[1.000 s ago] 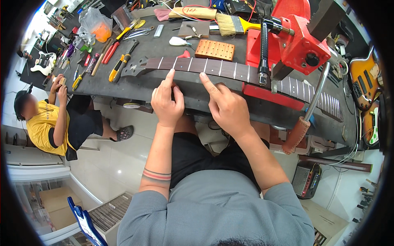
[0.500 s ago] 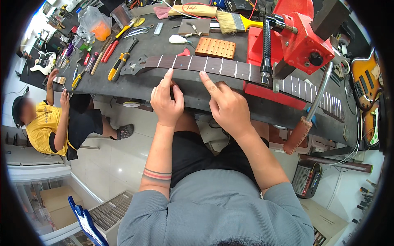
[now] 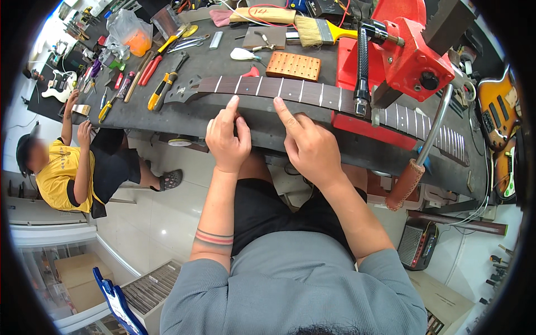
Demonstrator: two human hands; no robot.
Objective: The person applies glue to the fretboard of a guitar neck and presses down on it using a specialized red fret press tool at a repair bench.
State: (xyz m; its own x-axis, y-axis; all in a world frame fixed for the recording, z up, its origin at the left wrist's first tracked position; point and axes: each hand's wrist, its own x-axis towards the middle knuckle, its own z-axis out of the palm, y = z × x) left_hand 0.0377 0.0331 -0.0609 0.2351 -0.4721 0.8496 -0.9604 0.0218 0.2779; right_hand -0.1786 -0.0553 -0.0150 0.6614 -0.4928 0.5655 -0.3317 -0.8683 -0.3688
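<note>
A long, dark-topped bench (image 3: pixel 212 67) spans a crowded workshop; to the left sits a co-worker in a yellow shirt (image 3: pixel 64 173), both hands raised at the bench's edge; at right stands a heavy red metal press (image 3: pixel 405 72), its lever ending in a brown leather-wrapped handle (image 3: pixel 405 187); beneath the press's black arm runs a slim guitar neck (image 3: pixel 291 90) of dark wood with pale fret lines, its grey headstock (image 3: pixel 181 93) at the left end; the neck's long axis runs left to right along the bench's near side, dipping toward the person at the right, and lies just beyond both hands, crosswise to the pointing fingers; the right hand (image 3: pixel 314 146) is nearer the press, the left hand (image 3: pixel 228 139) nearer the headstock; each grip is loose and holds nothing visible, index finger extended to the neck's near edge, though whether either fingertip touches cannot be told; behind the neck lie a broad, yellow-handled paintbrush (image 3: pixel 312 32), yellow-and-black pliers (image 3: pixel 161 92) and a small orange-brown block dotted with holes (image 3: pixel 293 66).
</note>
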